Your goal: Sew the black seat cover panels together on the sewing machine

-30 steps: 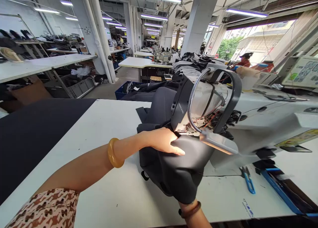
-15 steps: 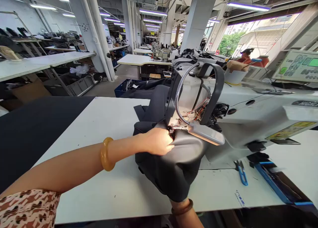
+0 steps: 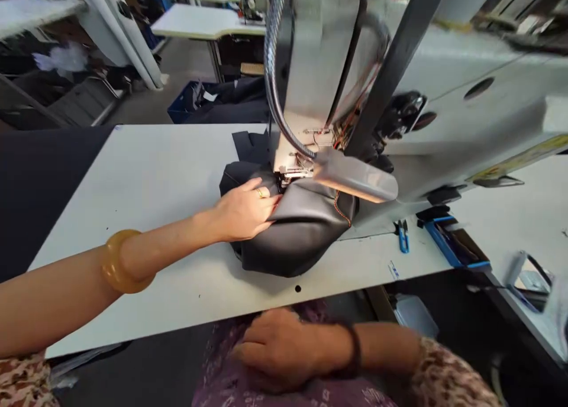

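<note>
A black leather-like piece (image 3: 293, 235) is bunched under the needle area of a sewing machine (image 3: 306, 87). An orange seam (image 3: 341, 209) shows on its right side. My left hand (image 3: 246, 212), with a ring on it, rests on the piece's left edge just in front of the presser foot. Its fingers are stretched and apart, with some tips hidden by a fold. Below the table edge, my right hand (image 3: 284, 348) is over the purple patterned cloth on my lap. Its fingers are curled in, I see nothing in them, and the hand is slightly blurred.
The machine's lamp (image 3: 355, 176) hangs low over the piece. Blue thread snips (image 3: 403, 236) and a blue-edged box (image 3: 457, 241) lie at right on the white table (image 3: 177, 288). Dark fabric (image 3: 39, 182) covers the left end. A blue bin (image 3: 181, 102) stands behind.
The view has tilted down and come closer. My right hand has left the black piece and dropped to my lap. My left hand's fist has loosened into stretched fingers.
</note>
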Demonstrator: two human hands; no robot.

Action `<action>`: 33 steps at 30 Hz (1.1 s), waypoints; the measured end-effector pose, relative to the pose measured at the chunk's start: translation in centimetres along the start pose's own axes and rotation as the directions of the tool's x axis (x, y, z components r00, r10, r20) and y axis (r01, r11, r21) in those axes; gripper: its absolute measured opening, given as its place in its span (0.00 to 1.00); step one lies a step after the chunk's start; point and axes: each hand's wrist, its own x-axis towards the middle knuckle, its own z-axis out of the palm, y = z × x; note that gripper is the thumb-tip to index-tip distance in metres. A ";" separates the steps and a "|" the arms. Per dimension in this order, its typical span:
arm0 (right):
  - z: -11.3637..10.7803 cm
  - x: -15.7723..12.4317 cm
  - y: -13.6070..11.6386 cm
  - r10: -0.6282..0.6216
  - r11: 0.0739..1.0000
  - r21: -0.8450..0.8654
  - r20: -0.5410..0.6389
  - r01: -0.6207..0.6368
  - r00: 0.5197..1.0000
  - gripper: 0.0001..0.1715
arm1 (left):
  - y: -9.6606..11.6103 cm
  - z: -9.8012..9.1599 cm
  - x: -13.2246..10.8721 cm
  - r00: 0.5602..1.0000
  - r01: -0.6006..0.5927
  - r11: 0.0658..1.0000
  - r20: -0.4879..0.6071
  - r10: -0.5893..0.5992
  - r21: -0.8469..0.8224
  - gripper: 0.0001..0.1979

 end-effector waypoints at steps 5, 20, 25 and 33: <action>-9.1 -0.2 -8.6 -0.518 0.070 -0.964 0.183 0.255 0.836 0.15 | 0.4 0.5 -0.2 0.996 0.090 0.994 -0.001 -0.091 -0.061 0.13; -11.1 -0.1 -5.2 -0.479 -0.506 -0.854 0.165 -0.117 0.862 0.17 | 2.0 1.3 -0.2 0.982 0.077 0.990 -0.183 -0.055 0.115 0.18; -11.9 -0.1 -6.1 -0.412 -0.474 -0.876 0.136 -0.085 0.901 0.17 | 3.4 1.6 0.3 0.974 0.161 0.972 -0.186 -0.128 0.171 0.19; -13.2 -0.1 -6.7 -0.420 -0.487 -0.872 0.194 -0.040 0.886 0.18 | 3.3 1.8 0.6 0.955 0.207 0.955 -0.257 -0.150 0.213 0.18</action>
